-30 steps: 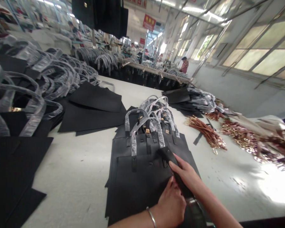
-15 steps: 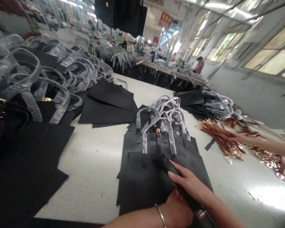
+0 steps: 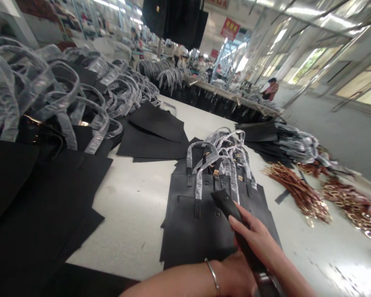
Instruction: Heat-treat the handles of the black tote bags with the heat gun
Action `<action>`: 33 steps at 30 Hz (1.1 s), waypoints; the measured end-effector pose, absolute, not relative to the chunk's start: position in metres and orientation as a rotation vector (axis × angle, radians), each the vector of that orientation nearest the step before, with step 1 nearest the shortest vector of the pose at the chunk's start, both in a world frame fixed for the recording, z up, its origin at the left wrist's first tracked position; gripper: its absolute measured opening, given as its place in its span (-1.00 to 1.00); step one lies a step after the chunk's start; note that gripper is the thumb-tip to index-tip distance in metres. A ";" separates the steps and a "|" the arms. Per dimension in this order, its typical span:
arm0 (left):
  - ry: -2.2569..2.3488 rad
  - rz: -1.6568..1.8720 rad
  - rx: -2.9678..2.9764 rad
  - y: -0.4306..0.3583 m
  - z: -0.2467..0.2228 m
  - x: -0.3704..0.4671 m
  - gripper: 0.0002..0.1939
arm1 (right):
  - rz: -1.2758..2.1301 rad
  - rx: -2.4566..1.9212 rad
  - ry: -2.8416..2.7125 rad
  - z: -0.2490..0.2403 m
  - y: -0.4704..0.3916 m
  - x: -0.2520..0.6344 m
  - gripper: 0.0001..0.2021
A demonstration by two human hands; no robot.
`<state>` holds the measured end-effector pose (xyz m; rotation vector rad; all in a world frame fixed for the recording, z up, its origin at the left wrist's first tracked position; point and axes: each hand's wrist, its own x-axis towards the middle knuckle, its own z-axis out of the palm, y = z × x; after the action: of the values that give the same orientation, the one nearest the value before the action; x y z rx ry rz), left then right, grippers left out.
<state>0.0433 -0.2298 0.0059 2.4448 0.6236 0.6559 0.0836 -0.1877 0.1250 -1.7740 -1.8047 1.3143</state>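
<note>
Black strap [image 3: 223, 201] – flat, blunt end, small mark near tip; held slanting over the bag panels, contact unclear, lower part blurred. Black bag panels [image 3: 185, 237] – stacked flat on table [image 3: 126, 214], edges uneven; handles [image 3: 198, 183] wrapped in clear plastic, looping at far end, gold-coloured clasp [image 3: 216, 173] among them.
</note>
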 end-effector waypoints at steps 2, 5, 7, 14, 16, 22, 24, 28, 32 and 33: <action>0.641 0.621 2.521 -0.239 0.012 0.009 -0.75 | 1.436 -1.717 -1.830 0.125 -0.192 0.084 -0.35; 0.887 0.628 2.567 -0.260 0.019 -0.050 -0.69 | 1.634 -1.683 -1.796 0.119 -0.199 0.083 -0.36; 1.018 0.624 2.567 -0.273 0.021 -0.079 -0.60 | 1.752 -1.667 -1.745 0.113 -0.200 0.077 -0.36; 1.094 0.652 2.641 -0.285 0.014 -0.082 -0.60 | 1.772 -1.601 -1.823 0.109 -0.176 0.025 -0.40; 1.100 0.671 2.670 -0.283 0.006 -0.075 -0.60 | 1.706 -1.586 -1.942 0.112 -0.174 0.013 -0.41; 1.170 0.712 2.727 -0.282 -0.016 -0.060 -0.57 | 1.710 -1.424 -2.168 0.115 -0.180 0.000 -0.49; 1.175 0.705 2.743 -0.282 -0.017 -0.058 -0.58 | 1.779 -1.474 -2.121 0.113 -0.179 -0.008 -0.50; 1.189 0.698 2.767 -0.281 -0.016 -0.058 -0.62 | 1.868 -1.530 -2.065 0.115 -0.175 -0.024 -0.46; 1.177 0.787 2.798 -0.281 -0.018 -0.055 -0.59 | 1.856 -1.517 -2.138 0.123 -0.177 -0.013 -0.52; 1.179 0.806 2.806 -0.281 -0.019 -0.054 -0.60 | 1.854 -1.522 -2.145 0.125 -0.177 -0.010 -0.53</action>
<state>-0.0536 -0.2806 -0.0191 2.8060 1.1793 0.8057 -0.0097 -0.1772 0.1249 -1.5219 -2.1448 1.8541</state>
